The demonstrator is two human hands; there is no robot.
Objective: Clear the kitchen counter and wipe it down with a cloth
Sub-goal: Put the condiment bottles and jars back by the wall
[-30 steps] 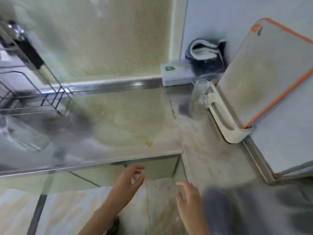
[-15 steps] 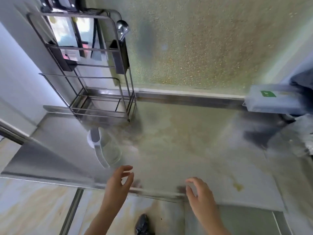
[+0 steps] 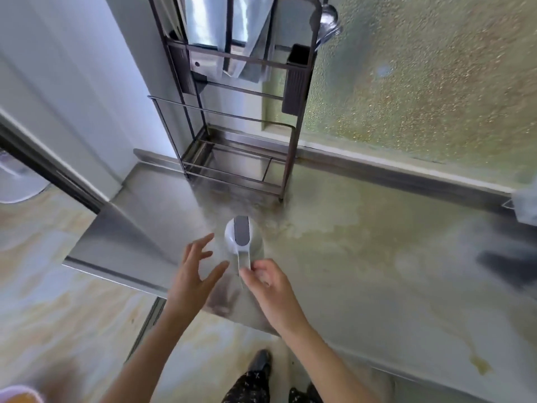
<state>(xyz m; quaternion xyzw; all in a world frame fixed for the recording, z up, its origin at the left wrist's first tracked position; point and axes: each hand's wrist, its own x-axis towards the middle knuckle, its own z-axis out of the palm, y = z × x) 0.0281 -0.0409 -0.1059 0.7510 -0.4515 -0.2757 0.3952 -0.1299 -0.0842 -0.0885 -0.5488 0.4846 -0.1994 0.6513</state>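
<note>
A clear glass jug (image 3: 243, 238) with a white lid and a grey thumb tab stands on the steel counter (image 3: 363, 257), just in front of the wire rack. Its clear handle points toward me. My right hand (image 3: 268, 286) has its fingertips pinched on that handle. My left hand (image 3: 194, 271) hovers just left of the jug with fingers spread, holding nothing. No cloth shows clearly in this view.
A dark wire rack (image 3: 238, 135) with hanging utensils stands at the back of the counter against the speckled wall. A yellow stain (image 3: 481, 366) marks the counter near its front edge at right. A blurred box (image 3: 524, 205) sits at the far right. The counter's left end (image 3: 87, 257) drops to the floor.
The view swung left from the cutting board corner to the rack. Both hands rose from below the counter edge to the jug, and my right hand took hold of its handle.
</note>
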